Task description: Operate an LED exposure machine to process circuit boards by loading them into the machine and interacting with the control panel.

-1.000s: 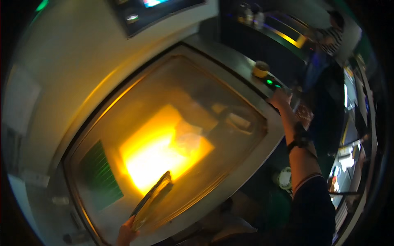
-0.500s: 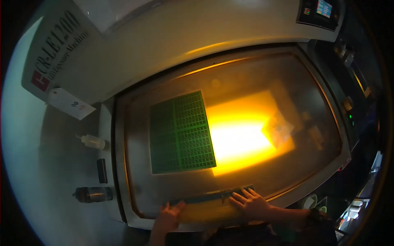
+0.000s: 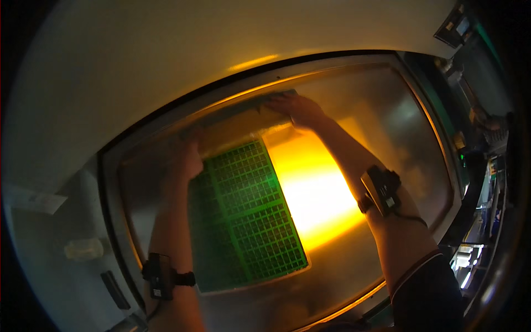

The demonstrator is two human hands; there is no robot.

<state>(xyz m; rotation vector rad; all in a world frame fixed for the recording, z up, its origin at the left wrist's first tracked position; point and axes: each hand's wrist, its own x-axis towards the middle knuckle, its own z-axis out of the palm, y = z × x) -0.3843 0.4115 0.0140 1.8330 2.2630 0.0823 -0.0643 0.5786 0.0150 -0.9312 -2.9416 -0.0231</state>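
Note:
A green circuit board panel (image 3: 254, 205) with a grid of small patterns lies flat on the sheet-covered bed of a machine. Beyond its far edge, a wide flat scraper (image 3: 235, 135), yellowish-brown with a dark strip along its far side, spans between my hands. My right hand (image 3: 301, 112) grips its right end, fingers laid over the top. At the left end is my left hand (image 3: 191, 154), closed on the scraper; its fingertips are dim and blurred. Both arms reach forward over the bed, the left one covering part of the panel's left side.
Bright yellow-white light (image 3: 318, 193) glows through the bed right of the panel. A raised metal frame (image 3: 108, 182) borders the bed. Left stand a pale bottle (image 3: 84, 249) and a dark block (image 3: 115, 290). A small control screen (image 3: 457, 27) is at the far right. Each forearm carries a strapped black device (image 3: 381, 191).
Both hands have pushed the scraper from the near edge of the bed to the far side, past the panel. The view has shifted, so the panel appears lower and larger.

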